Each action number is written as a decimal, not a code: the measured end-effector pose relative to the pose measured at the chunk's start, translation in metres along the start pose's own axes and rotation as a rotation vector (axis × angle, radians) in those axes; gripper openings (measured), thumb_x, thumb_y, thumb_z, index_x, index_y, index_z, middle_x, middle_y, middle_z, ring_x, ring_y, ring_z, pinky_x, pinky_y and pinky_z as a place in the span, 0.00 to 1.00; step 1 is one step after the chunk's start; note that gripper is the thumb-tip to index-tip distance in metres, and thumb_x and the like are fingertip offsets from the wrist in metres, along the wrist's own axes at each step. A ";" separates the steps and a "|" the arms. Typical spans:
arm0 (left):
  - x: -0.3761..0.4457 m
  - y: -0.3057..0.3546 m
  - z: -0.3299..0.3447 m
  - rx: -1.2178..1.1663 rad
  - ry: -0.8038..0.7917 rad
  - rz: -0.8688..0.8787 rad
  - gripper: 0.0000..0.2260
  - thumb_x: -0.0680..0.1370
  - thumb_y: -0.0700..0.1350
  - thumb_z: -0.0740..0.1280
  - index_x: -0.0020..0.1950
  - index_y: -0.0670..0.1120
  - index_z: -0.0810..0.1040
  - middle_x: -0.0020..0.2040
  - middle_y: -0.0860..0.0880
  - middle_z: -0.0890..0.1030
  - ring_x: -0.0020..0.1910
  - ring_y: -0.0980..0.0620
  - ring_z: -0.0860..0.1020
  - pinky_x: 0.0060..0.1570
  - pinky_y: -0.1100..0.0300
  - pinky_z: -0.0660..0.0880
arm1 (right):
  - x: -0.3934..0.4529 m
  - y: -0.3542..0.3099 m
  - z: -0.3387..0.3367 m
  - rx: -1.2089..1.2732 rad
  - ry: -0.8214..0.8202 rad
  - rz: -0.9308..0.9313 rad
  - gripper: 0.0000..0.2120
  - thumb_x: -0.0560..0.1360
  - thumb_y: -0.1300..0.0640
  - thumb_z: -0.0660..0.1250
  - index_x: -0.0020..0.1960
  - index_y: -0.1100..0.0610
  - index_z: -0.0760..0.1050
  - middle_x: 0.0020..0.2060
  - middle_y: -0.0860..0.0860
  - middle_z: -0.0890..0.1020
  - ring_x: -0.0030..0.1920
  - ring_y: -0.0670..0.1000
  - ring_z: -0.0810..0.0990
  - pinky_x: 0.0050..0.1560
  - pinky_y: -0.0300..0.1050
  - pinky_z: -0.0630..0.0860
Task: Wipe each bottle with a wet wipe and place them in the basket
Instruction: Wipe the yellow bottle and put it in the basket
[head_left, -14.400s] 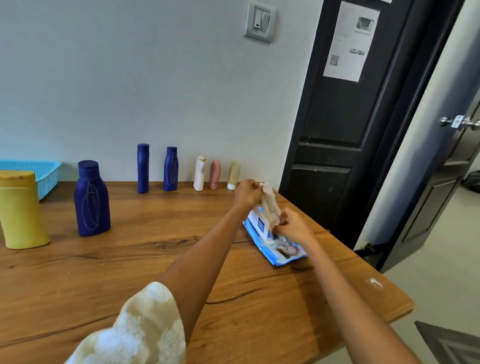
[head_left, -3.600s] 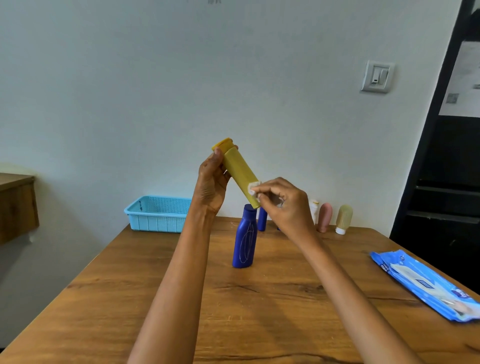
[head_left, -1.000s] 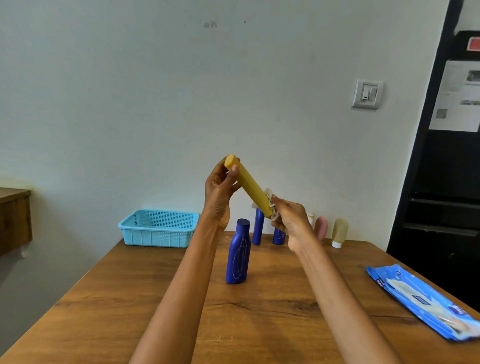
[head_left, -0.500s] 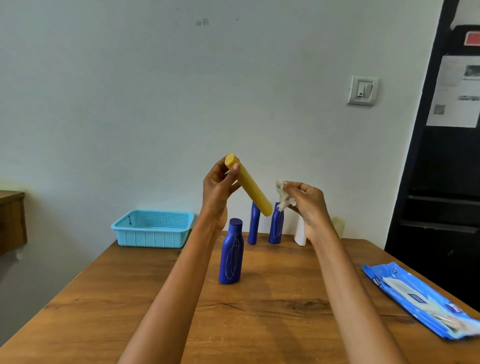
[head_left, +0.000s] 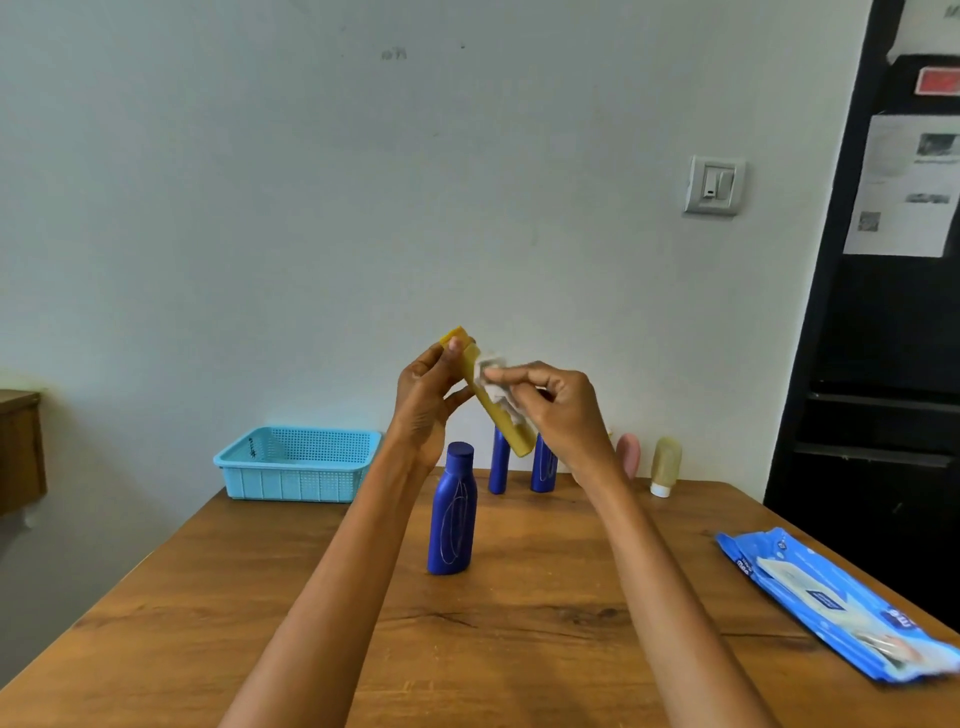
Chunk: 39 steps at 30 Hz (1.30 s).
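At frame centre, the left hand (head_left: 423, 400) pinches the stiff, light-looking yellow plastic bottle (head_left: 500, 410) by its cap end while the right hand (head_left: 558, 410) presses a crumpled white wet wipe (head_left: 493, 382) along its likely slippery side.

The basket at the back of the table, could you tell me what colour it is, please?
The basket is light blue with perforated walls, seen in the head view.

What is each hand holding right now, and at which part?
The left hand grips the yellow bottle at its capped upper end. The right hand pinches the wet wipe, pressed to the bottle's side below the cap.
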<state>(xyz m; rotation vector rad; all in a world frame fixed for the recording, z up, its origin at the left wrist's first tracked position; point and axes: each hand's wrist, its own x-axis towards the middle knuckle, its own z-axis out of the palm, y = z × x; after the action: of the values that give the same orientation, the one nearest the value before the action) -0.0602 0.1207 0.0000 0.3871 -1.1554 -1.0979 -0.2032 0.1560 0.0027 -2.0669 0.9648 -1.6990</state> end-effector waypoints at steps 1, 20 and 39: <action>0.000 0.000 -0.001 -0.012 0.004 -0.010 0.10 0.76 0.48 0.64 0.53 0.45 0.78 0.47 0.49 0.83 0.47 0.53 0.81 0.43 0.61 0.78 | -0.001 0.003 -0.002 -0.032 0.001 0.001 0.10 0.77 0.64 0.64 0.54 0.56 0.82 0.49 0.49 0.84 0.51 0.46 0.81 0.49 0.38 0.78; 0.000 0.002 -0.004 -0.081 -0.001 -0.041 0.14 0.75 0.50 0.62 0.57 0.44 0.76 0.54 0.48 0.80 0.51 0.50 0.79 0.48 0.57 0.80 | -0.009 0.020 -0.021 -0.137 -0.057 0.026 0.06 0.71 0.56 0.72 0.48 0.52 0.82 0.38 0.41 0.81 0.40 0.41 0.78 0.42 0.39 0.77; 0.006 0.002 -0.016 -0.122 0.012 -0.038 0.18 0.71 0.52 0.65 0.56 0.44 0.77 0.53 0.48 0.81 0.49 0.50 0.80 0.47 0.58 0.80 | 0.013 0.013 0.001 0.115 0.011 0.260 0.07 0.73 0.60 0.71 0.50 0.57 0.82 0.46 0.52 0.85 0.48 0.49 0.83 0.51 0.43 0.79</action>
<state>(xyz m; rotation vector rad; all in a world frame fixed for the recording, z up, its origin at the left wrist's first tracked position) -0.0455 0.1123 -0.0023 0.3210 -1.0679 -1.1915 -0.2050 0.1375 0.0045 -1.7755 1.0612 -1.5932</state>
